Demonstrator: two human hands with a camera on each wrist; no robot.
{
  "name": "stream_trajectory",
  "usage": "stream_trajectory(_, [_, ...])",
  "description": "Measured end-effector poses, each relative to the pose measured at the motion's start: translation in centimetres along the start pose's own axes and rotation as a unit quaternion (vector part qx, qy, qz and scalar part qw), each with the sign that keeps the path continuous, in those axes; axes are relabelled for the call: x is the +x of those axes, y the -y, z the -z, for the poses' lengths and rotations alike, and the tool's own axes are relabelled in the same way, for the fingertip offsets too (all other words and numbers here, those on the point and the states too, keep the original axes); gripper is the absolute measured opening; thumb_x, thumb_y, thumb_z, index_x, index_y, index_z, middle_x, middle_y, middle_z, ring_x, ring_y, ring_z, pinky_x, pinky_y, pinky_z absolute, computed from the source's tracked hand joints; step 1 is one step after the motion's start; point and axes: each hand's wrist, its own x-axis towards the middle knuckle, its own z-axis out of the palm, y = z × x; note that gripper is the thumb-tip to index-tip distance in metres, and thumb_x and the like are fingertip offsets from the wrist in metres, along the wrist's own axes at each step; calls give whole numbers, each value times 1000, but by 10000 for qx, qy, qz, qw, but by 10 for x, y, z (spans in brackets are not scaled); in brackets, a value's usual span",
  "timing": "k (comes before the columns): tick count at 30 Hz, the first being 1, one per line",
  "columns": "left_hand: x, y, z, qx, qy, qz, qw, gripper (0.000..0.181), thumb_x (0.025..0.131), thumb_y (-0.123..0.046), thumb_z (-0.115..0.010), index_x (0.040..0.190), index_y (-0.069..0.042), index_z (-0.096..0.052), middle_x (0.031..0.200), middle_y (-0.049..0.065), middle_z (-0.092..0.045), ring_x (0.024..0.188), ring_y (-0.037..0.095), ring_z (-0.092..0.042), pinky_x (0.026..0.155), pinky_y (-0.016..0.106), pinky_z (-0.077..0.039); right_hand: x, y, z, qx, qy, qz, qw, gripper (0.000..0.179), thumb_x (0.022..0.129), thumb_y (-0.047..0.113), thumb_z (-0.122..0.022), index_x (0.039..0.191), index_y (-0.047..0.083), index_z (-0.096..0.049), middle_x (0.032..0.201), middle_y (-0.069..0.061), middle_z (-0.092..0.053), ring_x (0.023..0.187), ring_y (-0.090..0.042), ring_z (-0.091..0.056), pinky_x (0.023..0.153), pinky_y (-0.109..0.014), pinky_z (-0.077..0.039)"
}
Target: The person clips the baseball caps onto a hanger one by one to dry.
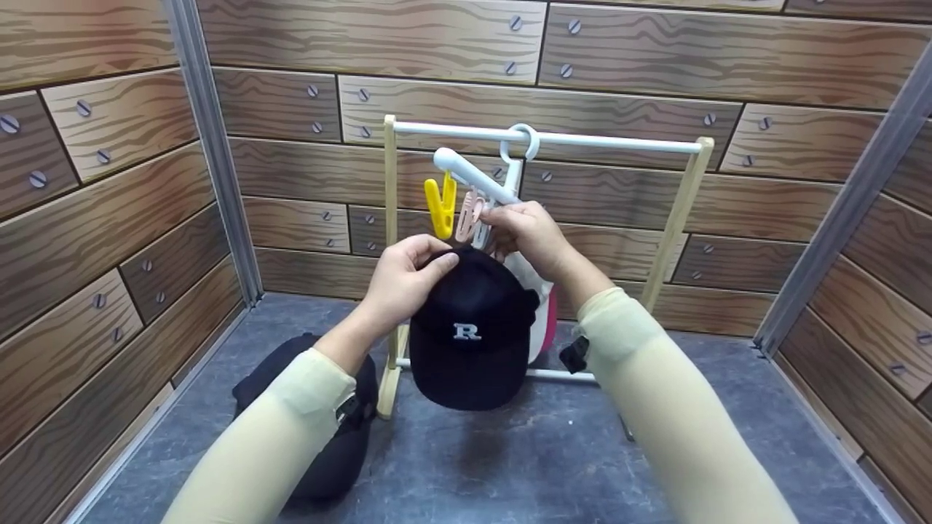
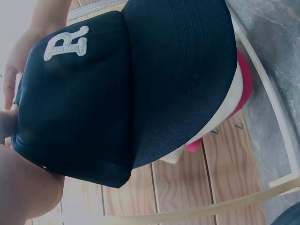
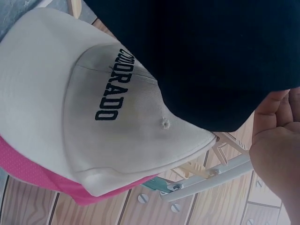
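A black baseball cap (image 1: 470, 313) with a white letter R hangs brim-down below a white hanger (image 1: 477, 176). My left hand (image 1: 408, 280) pinches the cap's upper edge, thumb on the front. At the hanger's middle, my right hand (image 1: 528, 233) pinches a pale clothespin (image 1: 480, 235) just above the cap; the fingertips are partly hidden. Beside it hang a pink clothespin (image 1: 466, 216) and a yellow clothespin (image 1: 440, 207). Behind the black cap hangs a white cap (image 3: 126, 112) with dark lettering, and behind that a pink cap (image 3: 42, 171).
The hanger hooks over the white bar (image 1: 619, 143) of a wooden-legged rack (image 1: 673, 218). Another black cap (image 1: 342, 451) lies on the grey floor (image 1: 473, 466) at the left, partly behind my left sleeve. Wood-patterned walls (image 1: 641, 58) enclose the space.
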Motion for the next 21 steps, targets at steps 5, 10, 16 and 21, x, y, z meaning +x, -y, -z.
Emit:
stream_trajectory(5, [0,0,-1,23,-64,-12,10000,12,104,-6,-77,108,5,-77,98,9,-82,85,10,-70,81,24,-54,0,1,-1,70,14,-36,10000,33,102,20,-61,70,15,-70,59,4,-53,55,-9,-57,56,-24,-53])
stream_trajectory(10, [1,-1,-3,-72,-111,16,9999,9,104,-5,-77,105,4,-76,96,9,-82,83,9,-70,78,24,-55,0,2,0,71,-31,-53,10000,33,101,19,-62,69,15,-69,59,5,-49,55,-8,-54,56,-23,-50])
stream_trajectory(16, [1,-2,-6,-74,-196,79,9998,9,104,-6,-77,106,3,-76,93,11,-82,77,10,-69,72,23,-54,-1,1,1,47,-37,-52,10000,34,100,16,-62,66,15,-64,60,5,-44,56,-8,-48,57,-23,-45])
stream_trajectory(21, [0,-3,-11,18,-353,70,9993,12,103,-7,-78,108,4,-77,90,10,-81,74,9,-66,70,22,-51,-2,-1,1,79,-8,-39,10000,33,101,14,-61,69,16,-69,61,5,-46,57,-7,-51,60,-24,-52])
